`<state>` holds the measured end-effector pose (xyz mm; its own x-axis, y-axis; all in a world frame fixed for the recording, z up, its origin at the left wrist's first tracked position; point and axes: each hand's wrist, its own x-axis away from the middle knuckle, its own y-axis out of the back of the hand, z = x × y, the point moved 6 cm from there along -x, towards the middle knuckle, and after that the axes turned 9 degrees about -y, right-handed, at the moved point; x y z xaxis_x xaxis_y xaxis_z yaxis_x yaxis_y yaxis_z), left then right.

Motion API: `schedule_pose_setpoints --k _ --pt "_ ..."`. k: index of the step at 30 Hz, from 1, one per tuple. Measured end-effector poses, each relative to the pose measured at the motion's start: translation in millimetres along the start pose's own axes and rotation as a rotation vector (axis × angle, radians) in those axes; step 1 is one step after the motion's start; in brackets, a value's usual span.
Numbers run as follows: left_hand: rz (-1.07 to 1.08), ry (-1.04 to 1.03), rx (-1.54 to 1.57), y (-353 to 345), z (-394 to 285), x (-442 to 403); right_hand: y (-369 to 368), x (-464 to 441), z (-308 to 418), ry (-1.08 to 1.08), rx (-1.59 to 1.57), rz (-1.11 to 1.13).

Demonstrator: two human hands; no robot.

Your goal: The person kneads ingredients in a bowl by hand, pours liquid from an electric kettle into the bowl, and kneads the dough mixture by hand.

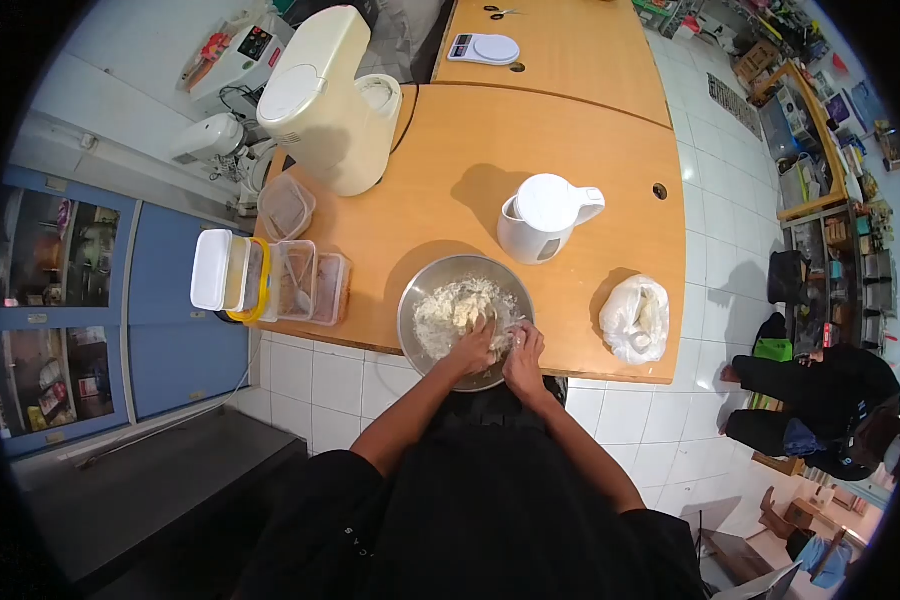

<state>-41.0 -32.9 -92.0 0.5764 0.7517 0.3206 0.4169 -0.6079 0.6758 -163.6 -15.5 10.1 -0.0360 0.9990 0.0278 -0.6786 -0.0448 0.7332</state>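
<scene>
A metal bowl (417,345) holding crumbly pale dough and flour (458,304) stands at the table's front edge. Inside it, my left hand (473,347) has its fingers down in the dough, and their tips are hidden. My right hand (524,358) is at the bowl's right rim, fingers bent against the metal; whether they hold anything is too small to tell.
Behind the bowl stands a white kettle (537,222); a white plastic bag (635,320) lies to the right. Plastic containers (298,275) and a cream machine (325,110) occupy the left. Farther back are a scale (484,49) and scissors (500,12). A person (820,405) is at the far right.
</scene>
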Motion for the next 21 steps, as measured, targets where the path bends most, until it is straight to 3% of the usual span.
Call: schedule_pose_setpoints --k 4,7,10,16,17,21 --pt "-0.103 -0.25 0.094 1.3 -7.7 17.1 -1.8 3.8 2.6 0.029 0.022 0.006" --pt "0.134 -0.132 0.14 22.7 -18.1 26.7 -0.3 0.0 0.2 0.04 0.042 0.009" --pt "-0.312 -0.282 0.121 51.7 -22.5 41.9 -2.2 4.4 -2.9 0.041 0.05 0.058" --pt "-0.677 0.042 0.345 73.9 17.6 26.1 -5.1 5.8 -1.1 0.057 0.039 0.092" --pt "-0.586 0.175 0.317 60.5 37.8 16.3 -2.0 6.1 2.7 0.056 0.049 0.108" --pt "-0.428 0.377 0.022 74.1 11.4 16.9 5.8 2.2 10.2 0.045 0.086 0.143"
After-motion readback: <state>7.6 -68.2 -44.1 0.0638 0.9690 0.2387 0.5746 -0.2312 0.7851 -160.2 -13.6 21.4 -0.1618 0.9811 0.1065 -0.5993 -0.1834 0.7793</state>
